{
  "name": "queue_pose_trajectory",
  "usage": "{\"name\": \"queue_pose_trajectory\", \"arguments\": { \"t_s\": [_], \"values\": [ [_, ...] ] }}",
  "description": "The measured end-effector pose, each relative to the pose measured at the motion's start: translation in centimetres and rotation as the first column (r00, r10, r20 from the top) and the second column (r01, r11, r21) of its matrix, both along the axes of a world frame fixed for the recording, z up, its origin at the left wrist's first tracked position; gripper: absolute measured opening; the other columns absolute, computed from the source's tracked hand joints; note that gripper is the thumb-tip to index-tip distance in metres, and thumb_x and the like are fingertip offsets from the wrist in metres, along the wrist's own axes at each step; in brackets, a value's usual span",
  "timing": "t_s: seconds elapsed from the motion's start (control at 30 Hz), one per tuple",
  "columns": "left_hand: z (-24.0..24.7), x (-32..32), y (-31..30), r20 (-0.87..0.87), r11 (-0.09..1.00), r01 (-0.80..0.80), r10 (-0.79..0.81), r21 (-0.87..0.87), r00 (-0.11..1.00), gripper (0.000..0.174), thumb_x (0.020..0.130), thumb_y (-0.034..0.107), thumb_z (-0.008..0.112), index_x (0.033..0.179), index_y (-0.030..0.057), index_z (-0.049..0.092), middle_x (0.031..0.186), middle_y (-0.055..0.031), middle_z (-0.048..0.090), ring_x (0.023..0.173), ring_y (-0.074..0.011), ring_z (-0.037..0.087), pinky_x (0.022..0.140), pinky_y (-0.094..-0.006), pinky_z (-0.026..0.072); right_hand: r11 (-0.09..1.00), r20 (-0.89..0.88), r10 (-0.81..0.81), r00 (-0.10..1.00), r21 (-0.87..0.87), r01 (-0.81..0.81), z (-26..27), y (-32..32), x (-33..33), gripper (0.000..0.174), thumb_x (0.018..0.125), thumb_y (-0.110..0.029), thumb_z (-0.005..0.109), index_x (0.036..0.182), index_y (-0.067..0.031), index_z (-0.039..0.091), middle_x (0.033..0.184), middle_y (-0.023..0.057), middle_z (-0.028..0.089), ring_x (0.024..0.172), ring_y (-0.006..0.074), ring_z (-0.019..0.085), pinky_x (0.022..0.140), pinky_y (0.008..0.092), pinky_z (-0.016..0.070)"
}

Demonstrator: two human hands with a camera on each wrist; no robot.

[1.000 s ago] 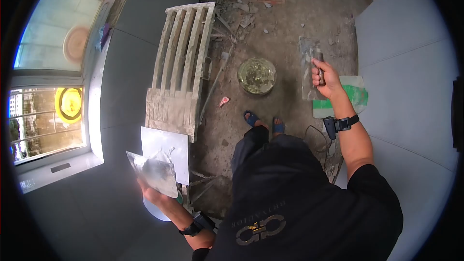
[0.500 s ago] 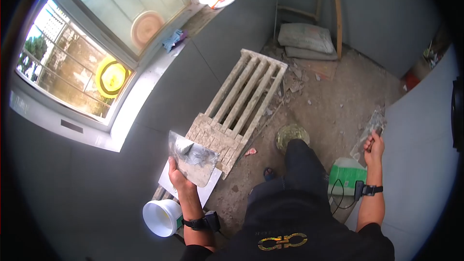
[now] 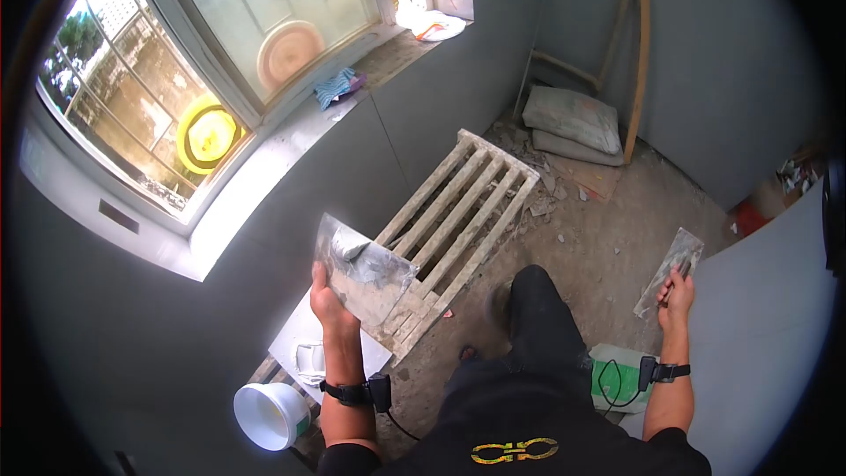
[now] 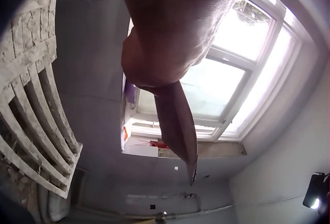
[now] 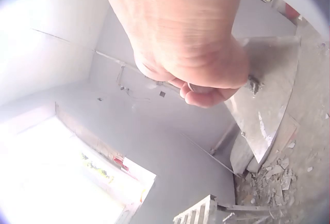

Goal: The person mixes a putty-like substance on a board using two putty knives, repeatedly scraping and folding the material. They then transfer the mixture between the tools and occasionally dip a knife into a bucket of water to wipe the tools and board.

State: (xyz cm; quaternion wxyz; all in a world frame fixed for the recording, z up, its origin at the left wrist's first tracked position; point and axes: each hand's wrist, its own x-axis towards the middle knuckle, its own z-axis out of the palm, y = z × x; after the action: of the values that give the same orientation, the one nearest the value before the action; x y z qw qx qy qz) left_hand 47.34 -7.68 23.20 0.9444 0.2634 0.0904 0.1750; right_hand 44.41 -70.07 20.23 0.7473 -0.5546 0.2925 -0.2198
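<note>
My left hand (image 3: 333, 307) holds a thin flat plate (image 3: 374, 289) up over the near part of a slatted bench, thumb along its left edge. A lump of whitish putty (image 3: 351, 249) sits on the plate near its far edge. In the left wrist view the plate (image 4: 175, 121) shows nearly edge-on beyond the hand. Out to the right, my right hand (image 3: 676, 295) grips a plastering trowel (image 3: 685, 248) by its handle. Its rectangular blade (image 5: 278, 74) is smeared with plaster in the right wrist view. The fingers curl round the handle there.
The plaster-caked slatted bench (image 3: 458, 220) stands beside the grey wall, below a window. On its near end lie a white board (image 3: 286, 344) with putty on it and a white bucket (image 3: 264, 414). A green-and-white bag (image 3: 617, 354), stacked sacks (image 3: 573, 119) and rubble are on the floor.
The view has swung up towards the window and far corner. My left hand has raised the plate from low beside the white board to over the bench. The right hand still grips the trowel.
</note>
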Motion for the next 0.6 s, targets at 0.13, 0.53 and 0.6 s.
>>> {"name": "queue_pose_trajectory", "arguments": {
  "t_s": [0.13, 0.53, 0.6],
  "values": [
    [-2.9, 2.5, 1.6, 0.084, 0.995, 0.033, -0.041, 0.093, 0.996, 0.044, 0.106, 0.026, 0.036, 0.141, -0.0008, 0.043, 0.137, -0.0187, 0.052, 0.123, -0.0325, 0.054, 0.108, -0.048, 0.0421, 0.999, 0.012, 0.046, 0.999, -0.026, -0.046, -5.3, 4.4, -1.5, 0.014, 0.093, -0.014, 0.057, 0.106, -0.011, 0.053, 0.069, -0.0022, 0.047, 0.051, 0.0089, 0.044, 0.041, 0.0246, 0.036],
    [14.8, 0.3, 7.9, 0.207, 0.949, -0.03, -0.038, 0.314, 0.978, 0.045, 0.105, 0.029, 0.041, 0.139, -0.0006, 0.047, 0.138, -0.0175, 0.054, 0.125, -0.0339, 0.054, 0.108, -0.0475, 0.0423, 0.976, 0.128, 0.192, 0.973, -0.133, -0.175, -3.0, 9.2, -0.5, 0.013, 0.094, -0.012, 0.058, 0.105, -0.0062, 0.054, 0.071, -0.0014, 0.05, 0.052, 0.0078, 0.046, 0.042, 0.0235, 0.0377],
    [20.2, -12.1, 8.5, 0.165, 0.907, -0.145, 0.085, 0.394, 0.983, 0.047, 0.105, 0.029, 0.04, 0.142, -0.0007, 0.043, 0.14, -0.0185, 0.051, 0.127, -0.0345, 0.052, 0.109, -0.0477, 0.0417, 0.965, 0.175, 0.246, 0.954, -0.142, -0.222, 1.5, 8.7, -7.4, 0.013, 0.094, -0.013, 0.058, 0.105, -0.0068, 0.053, 0.07, -0.0015, 0.049, 0.051, 0.0078, 0.046, 0.042, 0.0237, 0.0377]
  ]
}}
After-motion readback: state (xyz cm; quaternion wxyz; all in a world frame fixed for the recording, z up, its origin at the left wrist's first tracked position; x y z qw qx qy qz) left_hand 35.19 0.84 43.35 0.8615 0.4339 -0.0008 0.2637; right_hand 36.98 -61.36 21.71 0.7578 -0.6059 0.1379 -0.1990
